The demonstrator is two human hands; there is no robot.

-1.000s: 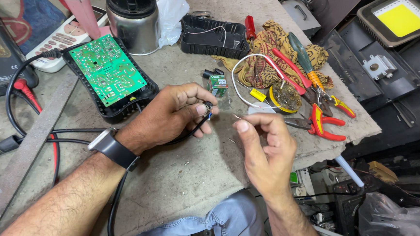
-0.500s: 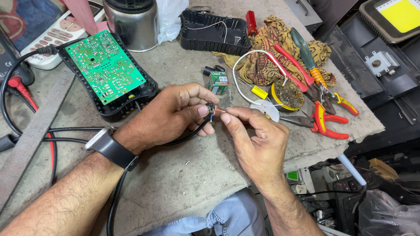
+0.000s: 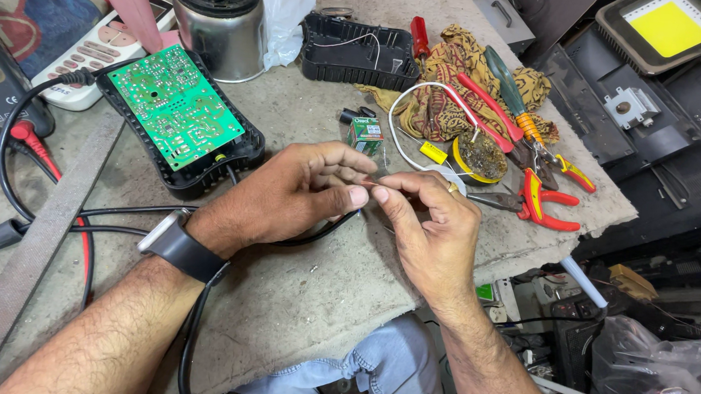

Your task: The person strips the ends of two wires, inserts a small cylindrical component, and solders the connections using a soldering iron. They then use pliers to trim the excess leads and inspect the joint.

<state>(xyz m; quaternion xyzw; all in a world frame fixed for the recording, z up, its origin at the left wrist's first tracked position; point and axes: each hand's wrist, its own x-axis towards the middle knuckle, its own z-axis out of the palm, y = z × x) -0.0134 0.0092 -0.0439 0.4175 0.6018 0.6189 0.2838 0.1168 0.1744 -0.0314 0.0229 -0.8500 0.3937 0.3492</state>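
A grey tabletop [image 3: 294, 315] is seen, with a green circuit board [image 3: 174, 105] lying exposed in its opened black case at ten o'clock. At the centre, a black cable [image 3: 328, 228] is held by the left hand [image 3: 285, 197], fingers pressed together on its end; the tip is pinched by the right hand [image 3: 426, 222]. The joining appears unfinished; pliers [image 3: 540, 205] lie at three o'clock.

Black cable's [image 3: 316, 234] end hidden under fingers [image 3: 343, 190].
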